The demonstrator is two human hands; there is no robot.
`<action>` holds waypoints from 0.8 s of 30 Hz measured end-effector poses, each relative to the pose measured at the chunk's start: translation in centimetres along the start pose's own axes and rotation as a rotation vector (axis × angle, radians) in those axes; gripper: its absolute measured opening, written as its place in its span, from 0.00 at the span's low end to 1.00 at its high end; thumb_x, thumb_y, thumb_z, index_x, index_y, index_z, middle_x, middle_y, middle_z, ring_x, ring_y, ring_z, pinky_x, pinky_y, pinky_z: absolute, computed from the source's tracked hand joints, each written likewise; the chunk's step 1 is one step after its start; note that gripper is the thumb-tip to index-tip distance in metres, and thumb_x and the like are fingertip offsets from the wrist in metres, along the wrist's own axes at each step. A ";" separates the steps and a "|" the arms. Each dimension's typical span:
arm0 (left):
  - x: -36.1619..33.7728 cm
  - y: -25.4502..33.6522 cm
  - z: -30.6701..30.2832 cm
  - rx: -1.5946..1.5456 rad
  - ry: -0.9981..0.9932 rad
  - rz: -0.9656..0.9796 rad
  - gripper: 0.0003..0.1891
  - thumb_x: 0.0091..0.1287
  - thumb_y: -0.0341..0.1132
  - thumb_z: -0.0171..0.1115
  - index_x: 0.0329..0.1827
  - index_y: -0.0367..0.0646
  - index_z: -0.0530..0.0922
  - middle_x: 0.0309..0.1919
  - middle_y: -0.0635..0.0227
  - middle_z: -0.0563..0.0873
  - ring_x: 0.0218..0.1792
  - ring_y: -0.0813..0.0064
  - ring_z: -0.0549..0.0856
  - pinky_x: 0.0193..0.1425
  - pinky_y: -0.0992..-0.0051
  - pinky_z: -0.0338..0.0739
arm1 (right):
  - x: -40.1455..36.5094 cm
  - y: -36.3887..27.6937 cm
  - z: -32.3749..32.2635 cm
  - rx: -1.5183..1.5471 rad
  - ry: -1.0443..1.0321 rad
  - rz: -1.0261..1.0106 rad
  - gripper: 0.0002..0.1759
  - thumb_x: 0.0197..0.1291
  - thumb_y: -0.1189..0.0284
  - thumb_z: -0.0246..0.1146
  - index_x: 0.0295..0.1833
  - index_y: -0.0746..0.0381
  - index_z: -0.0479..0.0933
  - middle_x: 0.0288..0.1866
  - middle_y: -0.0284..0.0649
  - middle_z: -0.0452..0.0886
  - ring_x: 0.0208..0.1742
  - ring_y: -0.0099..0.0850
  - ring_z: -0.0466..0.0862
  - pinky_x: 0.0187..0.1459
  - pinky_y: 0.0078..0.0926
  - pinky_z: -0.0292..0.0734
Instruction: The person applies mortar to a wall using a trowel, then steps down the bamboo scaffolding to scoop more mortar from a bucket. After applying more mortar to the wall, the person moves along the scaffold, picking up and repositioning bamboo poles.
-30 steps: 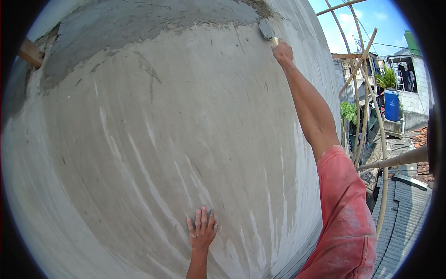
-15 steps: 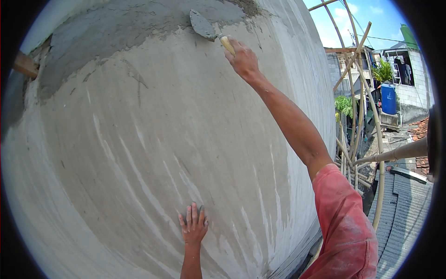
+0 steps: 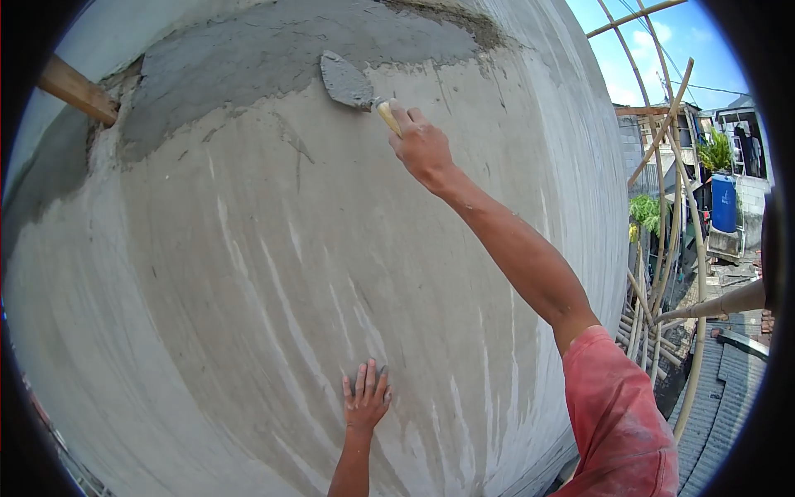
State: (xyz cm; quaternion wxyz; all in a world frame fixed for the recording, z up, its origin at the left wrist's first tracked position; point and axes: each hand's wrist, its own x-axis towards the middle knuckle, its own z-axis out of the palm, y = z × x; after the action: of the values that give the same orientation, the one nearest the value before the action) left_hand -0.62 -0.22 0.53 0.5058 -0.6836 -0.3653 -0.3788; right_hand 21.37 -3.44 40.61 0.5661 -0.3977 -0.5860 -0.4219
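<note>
My right hand (image 3: pixel 422 147) is closed round the pale handle of a trowel (image 3: pixel 348 83). The trowel's blade, coated with grey mortar, points up and left near the lower edge of a darker band of fresh mortar (image 3: pixel 240 62) across the upper wall. Below that band the wall (image 3: pixel 331 215) is beige-grey with pale vertical streaks. My left hand (image 3: pixel 366 399) lies against the lower wall with its fingers spread and holds nothing.
A wooden beam (image 3: pixel 79 89) juts from the wall at upper left. On the right stand bamboo scaffold poles (image 3: pixel 700 273), with a thicker pole (image 3: pixel 729 300) reaching in from the edge. Beyond are a blue barrel (image 3: pixel 724 203) and a corrugated roof (image 3: pixel 729 398).
The view has shifted, so the wall and scaffold appear farther right and lower. My right hand and the trowel have moved left along the mortar band's edge. My left hand stays on the wall.
</note>
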 end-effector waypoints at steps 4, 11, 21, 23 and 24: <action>0.1 -0.1 0.0 -0.005 0.003 0.004 0.16 0.61 0.46 0.53 0.51 0.59 0.76 0.63 0.69 0.69 0.66 0.70 0.64 0.70 0.53 0.47 | -2.3 -0.9 -1.6 0.070 -0.048 -0.065 0.26 0.55 0.70 0.58 0.61 0.59 0.63 0.40 0.47 0.74 0.36 0.47 0.79 0.35 0.40 0.76; 0.2 -0.1 -0.3 -0.004 -0.011 0.017 0.17 0.61 0.45 0.52 0.54 0.57 0.76 0.63 0.66 0.69 0.66 0.67 0.64 0.70 0.53 0.48 | -16.1 3.5 -8.7 0.435 0.015 0.538 0.25 0.60 0.63 0.59 0.59 0.65 0.65 0.40 0.43 0.78 0.39 0.35 0.79 0.41 0.28 0.71; 0.9 -0.3 0.0 0.074 -0.035 0.032 0.17 0.70 0.45 0.42 0.58 0.54 0.72 0.66 0.63 0.65 0.66 0.65 0.65 0.71 0.56 0.48 | -53.2 5.2 -28.8 0.425 -0.450 1.596 0.23 0.50 0.63 0.69 0.45 0.66 0.71 0.23 0.31 0.71 0.18 0.16 0.67 0.19 0.15 0.61; 0.8 -0.7 -0.3 0.091 -0.088 0.038 0.20 0.71 0.48 0.39 0.62 0.57 0.69 0.67 0.65 0.63 0.68 0.68 0.62 0.72 0.59 0.43 | -60.4 2.2 -34.3 0.214 -0.577 1.708 0.22 0.48 0.63 0.70 0.42 0.66 0.73 0.25 0.33 0.73 0.22 0.19 0.71 0.24 0.20 0.66; 1.1 -0.5 -1.3 0.291 -0.219 0.048 0.21 0.71 0.49 0.39 0.62 0.57 0.69 0.67 0.65 0.63 0.68 0.69 0.60 0.73 0.60 0.40 | -64.3 0.7 -36.7 0.068 -0.669 1.729 0.22 0.49 0.61 0.69 0.41 0.67 0.73 0.27 0.37 0.76 0.25 0.23 0.74 0.28 0.25 0.69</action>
State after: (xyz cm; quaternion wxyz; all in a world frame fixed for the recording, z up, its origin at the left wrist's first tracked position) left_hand -0.82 -1.27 1.96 0.5655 -0.6489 -0.4525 -0.2331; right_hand 36.87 -37.15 -23.44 0.4966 -0.7808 -0.2305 0.3011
